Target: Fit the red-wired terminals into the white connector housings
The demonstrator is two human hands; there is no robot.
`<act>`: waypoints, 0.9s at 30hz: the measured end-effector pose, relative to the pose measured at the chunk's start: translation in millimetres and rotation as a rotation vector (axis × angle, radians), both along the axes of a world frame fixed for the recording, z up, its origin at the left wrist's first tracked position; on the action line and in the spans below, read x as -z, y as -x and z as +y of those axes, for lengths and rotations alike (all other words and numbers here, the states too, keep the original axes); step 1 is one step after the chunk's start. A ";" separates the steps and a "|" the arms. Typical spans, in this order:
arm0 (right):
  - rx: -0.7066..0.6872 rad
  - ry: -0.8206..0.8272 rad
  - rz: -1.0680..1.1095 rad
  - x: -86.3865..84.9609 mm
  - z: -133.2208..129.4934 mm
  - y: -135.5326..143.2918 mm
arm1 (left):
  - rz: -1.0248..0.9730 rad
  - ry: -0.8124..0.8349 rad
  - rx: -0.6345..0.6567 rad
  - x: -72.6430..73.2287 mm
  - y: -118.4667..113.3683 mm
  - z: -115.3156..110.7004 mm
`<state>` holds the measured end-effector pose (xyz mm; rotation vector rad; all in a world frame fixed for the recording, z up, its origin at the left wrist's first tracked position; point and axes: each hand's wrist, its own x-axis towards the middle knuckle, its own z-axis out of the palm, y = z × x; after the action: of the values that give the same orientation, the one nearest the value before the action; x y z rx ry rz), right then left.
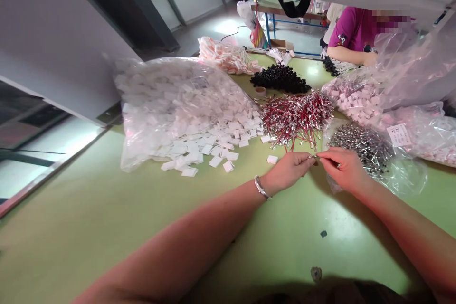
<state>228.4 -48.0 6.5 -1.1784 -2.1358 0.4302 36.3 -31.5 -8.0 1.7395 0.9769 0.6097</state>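
My left hand (290,169) and my right hand (342,166) meet fingertip to fingertip above the green table. Between them sits a small shiny metal piece (313,156), pinched from both sides; its exact kind is too small to make out. Just beyond the hands lies a heap of short red wires with metal ends (297,116). Close behind my right hand, a clear bag holds many small metal parts (366,145). A single white plastic piece (272,159) rests beside my left hand.
A large clear bag of white plastic pieces (185,99) spills out at the left. Farther back are black connectors (280,78), orange-white parts (224,57) and a tape roll (260,90). Bags of pinkish-white parts (359,97) stand right. A person in purple (356,33) sits opposite.
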 end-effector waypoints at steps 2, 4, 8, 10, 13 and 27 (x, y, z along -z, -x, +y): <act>-0.065 0.056 -0.068 -4.8 2.2 -3.9 | 0.051 -0.093 0.036 3.0 1.4 0.3; -0.114 0.128 -0.159 -9.0 4.3 -7.6 | 0.151 -0.215 0.065 6.7 2.4 0.0; -0.092 0.289 -0.192 -8.2 2.0 -5.8 | 0.322 -0.406 0.126 11.9 4.2 -1.8; -0.040 0.370 -0.132 -5.3 -1.6 -1.1 | 0.350 -0.438 0.142 11.9 4.5 -2.3; 0.030 0.398 -0.122 -5.8 -1.5 0.6 | 0.369 -0.422 0.096 9.2 2.5 -1.7; 0.077 -0.058 -0.856 4.5 48.6 -30.6 | 0.276 -0.204 -0.072 2.7 -6.9 0.4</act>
<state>259.0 0.5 2.0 -1.5870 -2.7545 -0.2313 43.2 -31.1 -10.7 2.0145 1.2063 0.5383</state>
